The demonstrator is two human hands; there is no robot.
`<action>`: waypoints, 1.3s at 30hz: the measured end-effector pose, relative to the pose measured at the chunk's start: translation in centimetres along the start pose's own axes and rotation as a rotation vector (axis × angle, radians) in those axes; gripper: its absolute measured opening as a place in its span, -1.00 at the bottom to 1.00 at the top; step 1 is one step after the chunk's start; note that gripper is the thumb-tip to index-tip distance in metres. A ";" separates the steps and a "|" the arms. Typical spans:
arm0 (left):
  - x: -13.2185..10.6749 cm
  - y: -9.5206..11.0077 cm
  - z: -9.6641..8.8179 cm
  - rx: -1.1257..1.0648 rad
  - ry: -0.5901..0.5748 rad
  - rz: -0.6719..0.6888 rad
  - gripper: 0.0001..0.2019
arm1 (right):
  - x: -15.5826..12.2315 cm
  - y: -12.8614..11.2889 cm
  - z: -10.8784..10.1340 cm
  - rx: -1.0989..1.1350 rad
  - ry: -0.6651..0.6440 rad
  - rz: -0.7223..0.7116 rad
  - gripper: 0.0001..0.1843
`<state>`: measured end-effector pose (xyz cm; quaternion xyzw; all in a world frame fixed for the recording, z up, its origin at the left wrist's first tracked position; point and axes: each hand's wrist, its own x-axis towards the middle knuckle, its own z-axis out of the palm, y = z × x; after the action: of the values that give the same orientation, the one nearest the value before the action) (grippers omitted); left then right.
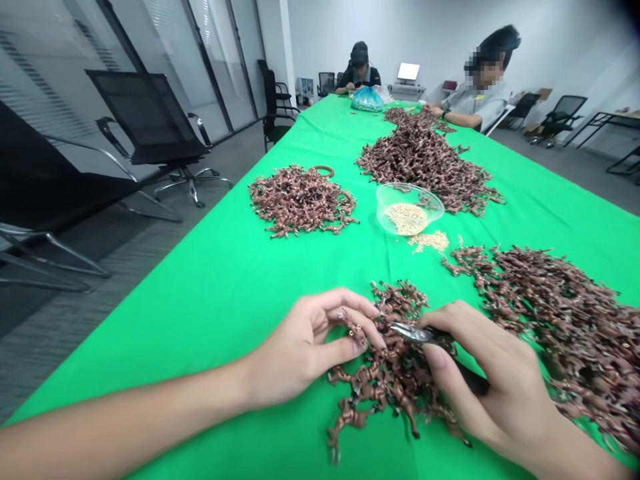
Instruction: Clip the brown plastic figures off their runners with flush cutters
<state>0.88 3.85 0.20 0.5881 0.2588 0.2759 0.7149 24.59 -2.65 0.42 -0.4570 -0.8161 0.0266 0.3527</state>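
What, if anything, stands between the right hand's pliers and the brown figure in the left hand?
Fingertips of the left hand lie between the pliers and the brown figure in this view; nothing else visibly does, though depth is unclear.

We count one left hand (307, 340) and one right hand (500, 377) at lower centre, one pliers (413, 332), four figurine heaps (303, 203) (the joined upper-centre mass taken as one), one bowl (434, 211) at centre, one blue bag (367, 100) at top centre, and two co-workers (463, 101) at the top. Single figurines overlap beyond our count.
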 end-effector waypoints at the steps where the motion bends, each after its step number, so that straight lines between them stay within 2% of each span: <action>1: 0.0 0.1 0.0 0.002 0.003 0.001 -0.77 | 0.0 0.0 0.0 0.001 0.000 0.003 -0.84; 7: -0.3 0.3 0.3 -0.012 -0.018 -0.006 -0.79 | 0.1 0.1 -0.2 0.029 0.002 0.024 -0.88; 14: -0.4 0.3 0.4 -0.064 -0.086 -0.026 -0.73 | -0.1 0.0 0.0 0.028 0.011 -0.092 -0.80; 20: -0.5 0.2 0.6 -0.046 -0.081 -0.044 -0.69 | 0.0 0.0 0.1 -0.224 0.042 -0.254 -0.73; 25: -0.7 0.3 0.6 -0.007 -0.073 -0.078 -0.65 | -0.2 0.1 0.0 -0.448 0.121 -0.395 -0.58; 31: -0.8 0.5 0.6 -0.002 -0.090 -0.091 -0.61 | -0.4 0.0 0.0 -0.565 0.177 -0.440 -0.56; 39: -0.8 0.9 0.6 -0.039 -0.122 -0.120 -0.55 | -0.6 -0.1 -0.3 -0.586 0.183 -0.470 -0.61</action>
<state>0.65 3.08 1.18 0.5730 0.2441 0.2011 0.7560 24.88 -3.19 0.33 -0.3396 -0.8367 -0.3302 0.2749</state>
